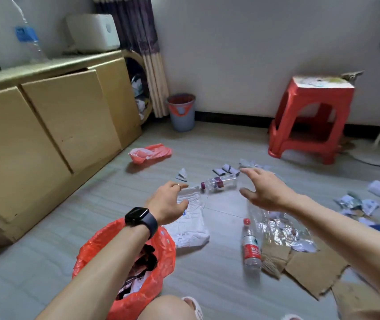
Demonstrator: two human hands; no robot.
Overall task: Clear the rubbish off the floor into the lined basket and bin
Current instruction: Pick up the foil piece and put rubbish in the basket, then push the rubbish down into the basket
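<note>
The basket lined with a red bag (161, 248) stands at my knees, with dark wrappers inside. My left hand (167, 202), with a watch on its wrist, hovers with relaxed fingers over a white plastic mailer (191, 229) on the floor. My right hand (265, 190) is stretched out empty, fingers spread, just right of a small clear bottle with a purple label (219, 182). A red-capped water bottle (251, 248) lies beside crumpled clear plastic (279, 229) and torn cardboard (306, 269). A blue bin with a red liner (181, 113) stands by the far wall.
A loose red bag (149, 153) lies near the cardboard-fronted cabinet (52, 125) on the left. Paper scraps (228, 169) are scattered in the middle and more scraps (357, 203) at the right. A red plastic stool (311, 116) stands at the back right.
</note>
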